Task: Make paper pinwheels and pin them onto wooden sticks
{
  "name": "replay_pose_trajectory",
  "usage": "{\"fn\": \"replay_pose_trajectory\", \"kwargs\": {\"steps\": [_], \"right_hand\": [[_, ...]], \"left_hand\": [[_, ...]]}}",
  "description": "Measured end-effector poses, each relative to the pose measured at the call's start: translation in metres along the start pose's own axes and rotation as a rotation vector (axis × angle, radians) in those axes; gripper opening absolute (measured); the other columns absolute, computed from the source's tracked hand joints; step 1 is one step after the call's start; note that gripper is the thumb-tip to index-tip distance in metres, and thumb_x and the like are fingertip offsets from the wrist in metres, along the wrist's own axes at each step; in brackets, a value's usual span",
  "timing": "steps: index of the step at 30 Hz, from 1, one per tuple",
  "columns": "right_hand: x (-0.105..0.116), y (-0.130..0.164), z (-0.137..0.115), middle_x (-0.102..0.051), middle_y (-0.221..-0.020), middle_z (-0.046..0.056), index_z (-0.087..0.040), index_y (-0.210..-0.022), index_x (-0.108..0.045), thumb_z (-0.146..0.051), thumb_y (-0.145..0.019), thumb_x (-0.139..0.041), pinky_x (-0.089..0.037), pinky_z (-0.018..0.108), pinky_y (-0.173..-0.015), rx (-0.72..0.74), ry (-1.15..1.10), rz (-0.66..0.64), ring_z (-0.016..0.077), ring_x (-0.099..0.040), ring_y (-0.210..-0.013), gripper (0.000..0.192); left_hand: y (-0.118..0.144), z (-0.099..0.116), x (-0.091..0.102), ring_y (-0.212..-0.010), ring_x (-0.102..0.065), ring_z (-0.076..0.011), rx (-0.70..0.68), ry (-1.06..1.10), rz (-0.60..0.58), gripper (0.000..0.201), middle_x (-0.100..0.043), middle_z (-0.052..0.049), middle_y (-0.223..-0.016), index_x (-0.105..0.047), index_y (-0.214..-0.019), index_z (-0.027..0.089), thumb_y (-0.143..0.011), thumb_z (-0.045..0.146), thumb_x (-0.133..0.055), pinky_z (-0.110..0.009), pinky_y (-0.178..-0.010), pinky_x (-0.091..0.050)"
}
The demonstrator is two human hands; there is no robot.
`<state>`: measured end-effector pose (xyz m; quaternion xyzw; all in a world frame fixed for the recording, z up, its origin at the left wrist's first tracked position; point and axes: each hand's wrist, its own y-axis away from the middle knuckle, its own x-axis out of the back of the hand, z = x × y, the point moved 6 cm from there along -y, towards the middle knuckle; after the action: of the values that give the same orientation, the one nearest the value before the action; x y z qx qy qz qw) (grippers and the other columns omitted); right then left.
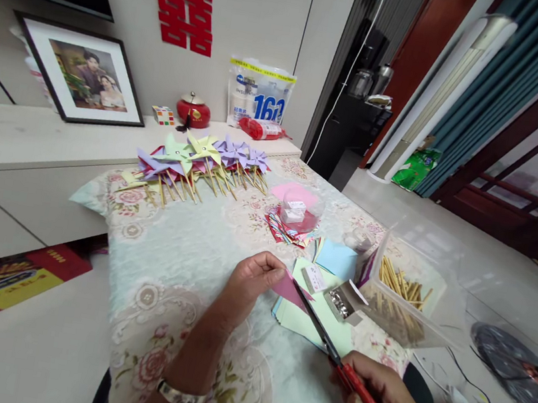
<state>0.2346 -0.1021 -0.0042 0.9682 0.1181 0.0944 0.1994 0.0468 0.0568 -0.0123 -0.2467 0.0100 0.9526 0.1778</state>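
Between thumb and fingers, my left hand [257,280] pinches a folded piece of pink paper [289,289] above the table. My right hand [382,393] grips red-handled scissors [324,334], whose dark blades reach to the pink paper's edge. Whether the blades are cutting into it I cannot tell. Under and beyond the scissors lies a stack of pale green paper [298,324], with blue sheets [338,259] behind. On the green sheets are a small white box [313,278] and an opened box of metal pins or fasteners [343,301].
Finished paper pinwheels [205,152] on sticks lie at the table's far left. A clear bin of wooden sticks [407,289] stands at the right. A round clear container [302,212] rests on patterned paper [278,228]. The floral tablecloth [176,248] covers the table.
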Motion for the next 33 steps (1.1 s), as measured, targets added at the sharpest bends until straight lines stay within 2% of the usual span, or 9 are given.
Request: {"fn": "replay_pose_trajectory", "kwargs": {"steps": [8,10,12,15,18,21,25,29,33], "right_hand": [[-0.004,-0.001,0.003,-0.036,-0.059,-0.008,-0.019,-0.078,-0.050,-0.071,-0.073,-0.065,-0.027,0.016,-0.036,0.001,-0.016,-0.035,0.0033,-0.028,-0.041,0.054],[-0.006,0.002,0.003,-0.036,-0.060,-0.008,-0.018,-0.084,-0.053,-0.076,-0.071,-0.064,-0.021,0.016,-0.036,0.029,-0.049,-0.043,0.0032,-0.026,-0.041,0.060],[-0.007,0.006,0.003,-0.037,-0.059,-0.008,-0.018,-0.090,-0.055,-0.077,-0.072,-0.062,-0.019,0.018,-0.038,0.051,-0.056,-0.023,0.0040,-0.026,-0.042,0.063],[-0.007,0.008,-0.002,-0.044,-0.063,-0.004,-0.019,-0.090,-0.056,-0.074,-0.076,-0.061,-0.032,0.021,-0.048,0.092,0.060,0.059,0.0090,-0.035,-0.051,0.057],[-0.019,-0.002,-0.013,-0.047,-0.069,-0.002,-0.020,-0.079,-0.054,-0.067,-0.082,-0.058,-0.039,0.025,-0.057,0.124,0.230,0.079,0.0139,-0.042,-0.062,0.047],[-0.037,-0.025,-0.029,-0.049,-0.073,-0.001,-0.019,-0.080,-0.054,-0.056,-0.088,-0.054,-0.038,0.025,-0.062,0.168,0.323,0.085,0.0155,-0.046,-0.070,0.038],[-0.053,-0.061,-0.049,-0.056,-0.069,0.000,-0.017,-0.078,-0.058,-0.047,-0.084,-0.059,-0.035,0.026,-0.059,0.119,0.521,0.142,0.0152,-0.049,-0.065,0.031],[-0.061,-0.092,-0.079,-0.071,-0.086,0.012,-0.015,-0.089,-0.066,-0.051,-0.084,-0.059,-0.040,0.031,-0.065,0.084,0.863,0.257,0.0250,-0.064,-0.076,0.037],[-0.073,-0.120,-0.104,-0.073,-0.104,0.023,-0.007,-0.105,-0.068,-0.044,-0.086,-0.057,-0.048,0.038,-0.077,0.101,0.998,0.316,0.0350,-0.069,-0.096,0.043]], "left_hand": [[0.001,0.002,-0.001,-0.064,-0.050,-0.0133,0.011,-0.003,0.016,0.023,-0.062,-0.002,-0.066,-0.069,-0.074,0.015,-0.070,0.035,-0.079,-0.026,-0.065,-0.036],[-0.001,0.003,0.006,-0.062,-0.050,-0.0120,-0.003,0.029,0.106,0.022,-0.061,0.000,-0.064,-0.068,-0.072,0.015,-0.068,0.033,-0.080,-0.025,-0.064,-0.036],[-0.003,0.004,0.019,-0.060,-0.050,-0.0105,-0.031,0.113,0.262,0.023,-0.060,0.002,-0.063,-0.067,-0.072,0.015,-0.066,0.032,-0.082,-0.024,-0.063,-0.038],[-0.003,0.004,0.043,-0.064,-0.056,-0.0108,-0.070,0.307,0.478,0.028,-0.064,0.003,-0.068,-0.065,-0.075,0.017,-0.059,0.029,-0.085,-0.024,-0.066,-0.044],[-0.003,0.005,0.064,-0.072,-0.062,-0.0117,-0.110,0.478,0.582,0.028,-0.066,0.004,-0.074,-0.063,-0.076,0.019,-0.059,0.021,-0.085,-0.026,-0.071,-0.048],[-0.001,0.012,0.077,-0.077,-0.064,-0.0122,-0.176,0.543,0.591,0.020,-0.068,0.004,-0.077,-0.061,-0.079,0.020,-0.069,0.018,-0.078,-0.026,-0.070,-0.049],[0.002,0.020,0.083,-0.077,-0.064,-0.0125,-0.240,0.577,0.542,0.016,-0.067,0.004,-0.076,-0.061,-0.080,0.021,-0.073,0.017,-0.075,-0.028,-0.074,-0.051],[0.005,0.023,0.084,-0.078,-0.066,-0.0141,-0.257,0.614,0.516,0.017,-0.069,0.002,-0.079,-0.064,-0.080,0.021,-0.072,0.017,-0.078,-0.030,-0.075,-0.052],[0.006,0.025,0.082,-0.078,-0.065,-0.0150,-0.245,0.652,0.461,0.019,-0.069,0.000,-0.082,-0.066,-0.081,0.020,-0.069,0.015,-0.079,-0.030,-0.075,-0.052]]}}
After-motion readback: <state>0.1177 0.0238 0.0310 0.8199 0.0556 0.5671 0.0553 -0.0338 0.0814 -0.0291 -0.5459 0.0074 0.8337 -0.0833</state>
